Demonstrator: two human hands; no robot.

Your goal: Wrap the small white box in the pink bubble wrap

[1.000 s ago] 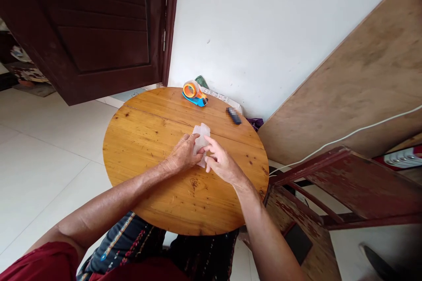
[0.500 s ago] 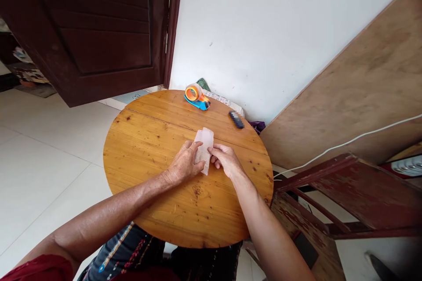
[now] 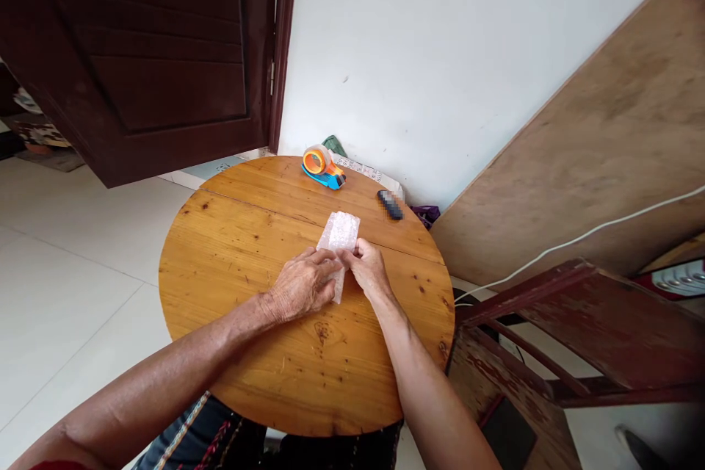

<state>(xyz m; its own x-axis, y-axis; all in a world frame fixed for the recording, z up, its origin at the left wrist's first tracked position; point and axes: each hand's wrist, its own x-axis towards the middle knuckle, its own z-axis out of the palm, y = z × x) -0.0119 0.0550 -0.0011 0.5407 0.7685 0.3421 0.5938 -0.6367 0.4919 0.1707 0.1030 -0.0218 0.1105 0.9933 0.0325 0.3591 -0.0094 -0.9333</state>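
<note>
A small folded piece of bubble wrap (image 3: 344, 229), whitish and see-through, lies on the round wooden table (image 3: 220, 257). My left hand (image 3: 307, 280) comes at it from the left, with its curled fingers across the middle and its thumb by the lower end. At the right edge, my right hand (image 3: 368, 264) pinches the wrap between thumb and fingers. The fingertips of both hands meet near the centre of the wrap and cover part of it. Whether anything is wrapped inside cannot be seen.
A blue and orange tape dispenser (image 3: 324, 166) stands at the table's far edge. To its right lies a dark, blurred-out object (image 3: 391, 205). Behind are a white wall and a dark door (image 3: 165, 88). A worn wooden chair (image 3: 551, 338) stands at the right.
My left fingers have moved over the middle of the bubble wrap, nearer my right fingertips. The wrap's upper part looks wider and more spread. The view has shifted slightly.
</note>
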